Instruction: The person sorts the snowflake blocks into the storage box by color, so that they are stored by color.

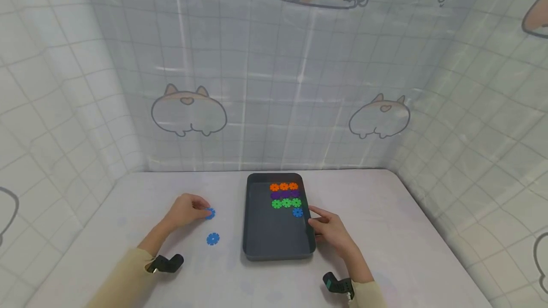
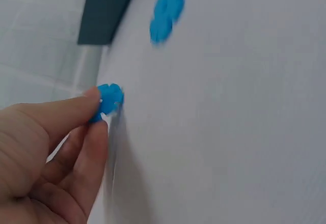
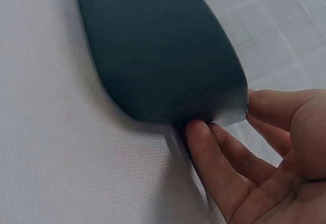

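Note:
Left of the tray, my left hand [image 1: 188, 210] pinches a blue notched plastic disc [image 2: 111, 98] between thumb and fingertips, close over the table. Another blue disc [image 1: 212, 238] lies on the table nearer me. At the right side of the dark grey tray [image 1: 274, 244], my right hand [image 1: 336, 234] holds the wall, its thumb [image 3: 262, 104] at the rim and a fingertip [image 3: 197, 130] low at the bottom edge. Inside the tray are rows of orange discs [image 1: 284, 187], purple discs [image 1: 285, 195] and green discs [image 1: 286, 203], three each, with one blue disc [image 1: 297, 212] below them at the right.
The white-covered table [image 1: 385, 232] spreads on both sides of the tray. A tiled-pattern curtain [image 1: 274, 84] with cartoon dogs hangs along the back and both sides. Dark wrist bands [image 1: 167, 263] sit over both sleeves' cuffs.

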A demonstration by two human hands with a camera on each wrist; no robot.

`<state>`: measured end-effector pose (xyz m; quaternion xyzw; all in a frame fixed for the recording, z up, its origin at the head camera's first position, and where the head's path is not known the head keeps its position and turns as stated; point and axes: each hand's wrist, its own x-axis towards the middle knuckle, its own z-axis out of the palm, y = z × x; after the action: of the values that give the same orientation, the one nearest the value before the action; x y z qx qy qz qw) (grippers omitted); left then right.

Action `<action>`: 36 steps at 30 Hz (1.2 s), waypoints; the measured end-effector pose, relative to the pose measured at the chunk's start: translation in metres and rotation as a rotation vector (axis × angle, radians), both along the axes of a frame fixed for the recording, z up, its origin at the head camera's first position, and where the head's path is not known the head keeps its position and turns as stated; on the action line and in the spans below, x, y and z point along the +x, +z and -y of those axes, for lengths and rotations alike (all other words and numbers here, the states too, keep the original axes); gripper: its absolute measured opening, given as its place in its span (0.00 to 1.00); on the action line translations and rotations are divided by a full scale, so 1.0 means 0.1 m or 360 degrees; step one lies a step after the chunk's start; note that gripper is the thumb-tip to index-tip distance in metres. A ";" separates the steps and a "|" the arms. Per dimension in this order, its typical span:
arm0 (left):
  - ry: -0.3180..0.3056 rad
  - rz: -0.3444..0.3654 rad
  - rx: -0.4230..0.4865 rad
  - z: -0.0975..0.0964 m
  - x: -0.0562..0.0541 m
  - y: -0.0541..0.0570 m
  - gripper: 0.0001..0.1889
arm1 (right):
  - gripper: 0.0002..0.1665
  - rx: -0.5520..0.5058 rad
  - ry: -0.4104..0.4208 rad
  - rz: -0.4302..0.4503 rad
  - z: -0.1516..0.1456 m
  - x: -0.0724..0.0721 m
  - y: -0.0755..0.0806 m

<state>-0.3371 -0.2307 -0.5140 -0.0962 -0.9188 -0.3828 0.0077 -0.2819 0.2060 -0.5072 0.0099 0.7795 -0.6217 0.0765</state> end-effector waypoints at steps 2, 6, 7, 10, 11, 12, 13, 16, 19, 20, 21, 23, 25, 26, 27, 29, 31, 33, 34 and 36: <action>0.0055 0.0043 0.0098 -0.04 0.05 0.01 0.10 | 0.28 0.0001 0.0001 0.0000 0.00 0.00 0.00; 0.0146 0.0128 0.0274 -0.12 0.11 0.02 0.14 | 0.28 0.0002 -0.0001 -0.0005 0.01 -0.01 0.00; 0.0161 0.0138 0.0313 -0.14 0.12 0.02 0.15 | 0.28 0.0002 -0.0001 -0.0007 0.01 -0.01 0.00; 0.0155 0.0177 0.0433 -0.21 0.15 0.06 0.17 | 0.28 0.0002 -0.0003 -0.0010 0.00 -0.01 -0.01; 0.0154 0.0190 0.0473 -0.23 0.16 0.07 0.17 | 0.28 0.0001 -0.0003 -0.0010 0.00 -0.01 -0.01; 0.0154 0.0203 0.0509 -0.27 0.17 0.08 0.18 | 0.28 -0.0001 -0.0003 -0.0011 0.00 -0.01 -0.01; 0.0153 0.0212 0.0537 -0.30 0.18 0.09 0.18 | 0.28 0.0001 -0.0002 -0.0011 0.00 -0.01 -0.01; 0.0154 0.0228 0.0599 -0.41 0.20 0.11 0.18 | 0.29 0.0002 -0.0002 -0.0012 -0.01 -0.02 -0.02; 0.0146 0.0242 0.0647 -0.50 0.22 0.12 0.18 | 0.28 0.0001 0.0001 -0.0017 -0.02 -0.02 -0.03; 0.0144 0.0249 0.0667 -0.53 0.23 0.12 0.18 | 0.29 0.0000 0.0003 -0.0018 -0.02 -0.01 -0.03; 0.0143 0.0256 0.0682 -0.56 0.24 0.12 0.17 | 0.28 -0.0002 0.0004 -0.0019 -0.02 -0.01 -0.03; 0.0138 0.0268 0.0720 -0.61 0.25 0.13 0.17 | 0.28 -0.0002 0.0002 -0.0017 -0.02 -0.01 -0.04; 0.0136 0.0276 0.0751 -0.64 0.25 0.14 0.16 | 0.29 0.0000 0.0001 -0.0015 -0.02 -0.01 -0.04; 0.0135 0.0280 0.0762 -0.66 0.26 0.14 0.16 | 0.29 0.0002 -0.0001 -0.0012 -0.02 -0.02 -0.04; 0.0135 0.0284 0.0780 -0.68 0.26 0.14 0.16 | 0.29 0.0003 -0.0001 -0.0012 -0.02 -0.02 -0.04; 0.0127 0.0289 0.0800 -0.72 0.27 0.14 0.16 | 0.29 0.0008 -0.0005 -0.0010 -0.02 -0.02 -0.04; 0.0122 0.0294 0.0827 -0.76 0.29 0.15 0.16 | 0.28 0.0012 -0.0007 -0.0011 -0.02 -0.02 -0.03; 0.0110 0.0296 0.0854 -0.80 0.31 0.16 0.15 | 0.28 0.0016 -0.0011 -0.0012 -0.02 -0.01 -0.03; 0.0104 0.0295 0.0858 -0.82 0.32 0.17 0.15 | 0.28 0.0018 -0.0015 -0.0011 -0.01 -0.01 -0.02; 0.0101 0.0301 0.0877 -0.87 0.33 0.18 0.15 | 0.28 0.0018 -0.0020 -0.0012 -0.01 0.00 -0.01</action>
<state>-0.3038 -0.1441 -0.4963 -0.0256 -0.7794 -0.6247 -0.0402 -0.2822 0.2071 -0.5079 0.0130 0.7832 -0.6177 0.0696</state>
